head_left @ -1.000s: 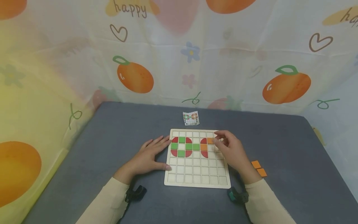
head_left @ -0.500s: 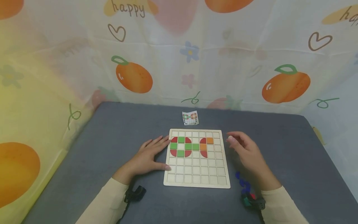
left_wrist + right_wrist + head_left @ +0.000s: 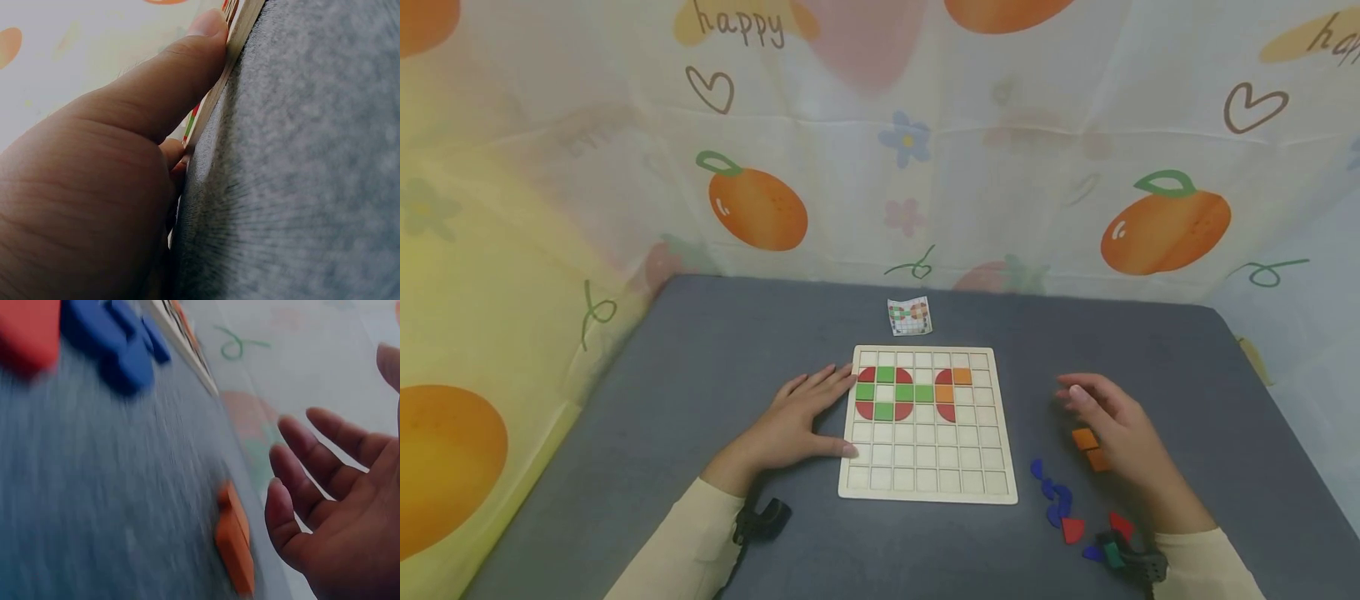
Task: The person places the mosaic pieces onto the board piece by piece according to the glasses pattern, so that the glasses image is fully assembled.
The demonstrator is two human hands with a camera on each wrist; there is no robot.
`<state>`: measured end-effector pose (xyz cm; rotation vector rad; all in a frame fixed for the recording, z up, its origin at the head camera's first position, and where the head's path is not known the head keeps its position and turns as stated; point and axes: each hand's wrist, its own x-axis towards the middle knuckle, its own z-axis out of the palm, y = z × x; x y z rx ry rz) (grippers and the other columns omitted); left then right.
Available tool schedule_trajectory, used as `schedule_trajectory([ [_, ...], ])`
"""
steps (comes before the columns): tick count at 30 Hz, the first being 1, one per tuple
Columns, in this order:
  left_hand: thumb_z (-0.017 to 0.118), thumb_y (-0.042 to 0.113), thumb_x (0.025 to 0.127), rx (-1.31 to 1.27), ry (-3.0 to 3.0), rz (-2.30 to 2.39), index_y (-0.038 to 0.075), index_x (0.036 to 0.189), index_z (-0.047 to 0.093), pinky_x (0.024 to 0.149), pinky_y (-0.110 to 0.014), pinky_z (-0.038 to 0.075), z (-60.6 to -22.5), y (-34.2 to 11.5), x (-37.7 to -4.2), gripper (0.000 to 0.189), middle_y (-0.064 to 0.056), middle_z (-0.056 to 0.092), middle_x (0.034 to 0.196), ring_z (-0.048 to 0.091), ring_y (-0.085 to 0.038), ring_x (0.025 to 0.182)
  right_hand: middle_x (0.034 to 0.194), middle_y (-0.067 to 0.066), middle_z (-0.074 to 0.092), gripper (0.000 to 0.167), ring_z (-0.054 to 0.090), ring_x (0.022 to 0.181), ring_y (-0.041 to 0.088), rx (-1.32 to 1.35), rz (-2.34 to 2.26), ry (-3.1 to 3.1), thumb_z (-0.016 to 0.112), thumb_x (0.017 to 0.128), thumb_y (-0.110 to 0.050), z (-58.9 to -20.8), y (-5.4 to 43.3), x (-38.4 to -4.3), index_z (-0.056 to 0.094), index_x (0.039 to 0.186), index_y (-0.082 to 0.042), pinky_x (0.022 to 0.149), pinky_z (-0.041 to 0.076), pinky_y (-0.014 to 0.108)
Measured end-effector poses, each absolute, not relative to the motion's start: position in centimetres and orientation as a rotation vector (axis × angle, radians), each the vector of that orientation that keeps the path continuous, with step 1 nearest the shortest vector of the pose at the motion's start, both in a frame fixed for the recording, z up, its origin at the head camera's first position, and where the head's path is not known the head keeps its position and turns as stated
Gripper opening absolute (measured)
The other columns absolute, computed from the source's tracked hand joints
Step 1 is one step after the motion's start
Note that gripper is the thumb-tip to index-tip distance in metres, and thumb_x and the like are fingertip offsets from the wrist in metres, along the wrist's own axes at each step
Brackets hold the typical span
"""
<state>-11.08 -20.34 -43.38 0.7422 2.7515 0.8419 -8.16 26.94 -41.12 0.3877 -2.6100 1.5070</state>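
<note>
Orange tiles (image 3: 1084, 438), a slanted pair, lay on the counter (image 3: 760, 321) under the right grip (image 3: 1123, 433), nearer the person than its fingertips. That grip hung loosely spread, holding nothing; the left grip (image 3: 793, 425), well apart, rested straight-fingered on the board (image 3: 925, 481). Blue pieces (image 3: 1063, 499) and red pieces (image 3: 1072, 531) lay nearer the person.

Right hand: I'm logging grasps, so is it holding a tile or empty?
Empty: the right wrist view shows the right hand with its fingers apart and no tile in it; two orange tiles lie on the table.

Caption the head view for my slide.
Left hand touches a part-filled grid board; right hand hovers by two orange tiles.
</note>
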Motion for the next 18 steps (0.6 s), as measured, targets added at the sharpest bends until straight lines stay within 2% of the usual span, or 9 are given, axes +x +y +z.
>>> schedule_trajectory([
  [6,0.087,0.064,0.086,0.732,2.756,0.829,0.017,0.172,0.036,0.126,-0.062,0.007,-43.3,-20.3,-11.1,0.112,0.002,0.026,0.178,0.016,-0.028,0.165,0.127,0.012,0.072,0.031,0.067,0.110,0.005,0.356,1.483,-2.669,0.060,0.114,-0.014,-41.3,28.9,-7.1,0.066,0.141,0.000,0.087,0.052,0.016],
  [10,0.087,0.064,0.086,0.732,2.759,0.827,0.017,0.172,0.036,0.126,-0.062,0.008,-43.3,-20.3,-11.1,0.112,0.002,0.027,0.178,0.016,-0.028,0.165,0.129,0.014,0.071,0.036,0.071,0.104,0.009,0.336,1.531,-2.731,0.071,0.109,-0.014,-41.6,29.3,-6.0,0.066,0.143,-0.003,0.081,0.057,0.024],
  [13,0.087,0.065,0.085,0.730,2.760,0.826,0.017,0.172,0.036,0.126,-0.063,0.008,-43.3,-20.3,-11.1,0.112,0.002,0.027,0.178,0.016,-0.028,0.165,0.125,0.012,0.071,0.036,0.072,0.100,0.014,0.385,1.509,-2.727,0.079,0.102,-0.010,-42.0,29.3,-5.2,0.069,0.137,-0.005,0.080,0.058,0.025],
  [18,0.087,0.065,0.085,0.724,2.760,0.818,0.017,0.172,0.036,0.126,-0.062,0.008,-43.3,-20.2,-11.1,0.112,0.003,0.026,0.178,0.016,-0.028,0.165,0.122,0.006,0.070,0.039,0.065,0.108,0.011,0.581,1.404,-2.669,0.091,0.088,-0.002,-42.5,29.5,-4.1,0.076,0.123,-0.011,0.090,0.050,0.017],
])
